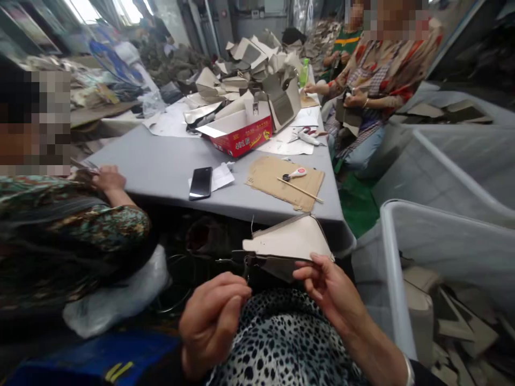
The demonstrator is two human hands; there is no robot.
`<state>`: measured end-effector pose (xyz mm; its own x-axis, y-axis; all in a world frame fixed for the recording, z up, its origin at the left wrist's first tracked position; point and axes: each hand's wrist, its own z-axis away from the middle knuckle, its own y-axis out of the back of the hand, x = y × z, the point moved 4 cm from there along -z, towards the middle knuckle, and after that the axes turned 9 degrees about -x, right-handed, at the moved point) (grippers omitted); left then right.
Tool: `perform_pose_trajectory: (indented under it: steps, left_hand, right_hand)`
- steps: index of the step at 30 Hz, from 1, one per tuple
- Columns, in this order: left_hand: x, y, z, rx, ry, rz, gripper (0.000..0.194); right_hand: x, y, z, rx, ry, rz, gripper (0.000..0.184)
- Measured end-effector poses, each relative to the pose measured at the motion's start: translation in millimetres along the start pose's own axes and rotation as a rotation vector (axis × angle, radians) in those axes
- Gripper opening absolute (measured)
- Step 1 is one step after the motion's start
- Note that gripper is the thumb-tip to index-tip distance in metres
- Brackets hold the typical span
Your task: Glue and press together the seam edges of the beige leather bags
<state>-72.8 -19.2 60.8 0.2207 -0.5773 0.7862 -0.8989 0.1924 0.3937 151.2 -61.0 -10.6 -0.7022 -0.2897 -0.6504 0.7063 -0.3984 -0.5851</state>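
A beige piece with dark edging (287, 238), looking like part of an unfinished bag, lies against the table's front edge above my lap. My right hand (328, 289) has its fingertips on the piece's lower right edge, gripping it there. A dark strip with a small metal fitting (248, 262) hangs at the piece's lower left corner. Just below that fitting, my left hand (215, 316) is closed in a pinch; what is between its fingertips, if anything, is too small to make out.
On the grey table (161, 155) are a phone (200, 183), cardboard (263, 177) with a stick and a white-handled tool, a red box (249, 134), pliers (308, 136) and piled bag pieces. Plastic bins (388, 241) stand right. People sit left (108, 179) and across (358, 102).
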Motion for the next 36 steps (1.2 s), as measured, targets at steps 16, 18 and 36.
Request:
perform_pose_trajectory:
  steps: [16,18,36]
  left_hand:
    - [-108.9,-11.4,6.2,0.003,0.578,0.245,0.03]
    - [-114.8,-7.3,3.0,-0.001,0.577,0.252,0.034]
    - [-112.5,29.0,7.3,0.333,0.521,-0.112,0.019]
  right_hand:
    - [10.6,-28.9,-43.1,-0.056,-0.185,0.023,0.043]
    - [8.2,-35.6,-49.1,-0.058,-0.218,0.045,0.045]
    - [26.7,-75.2,-79.9,-0.47,-0.586,0.214,0.044]
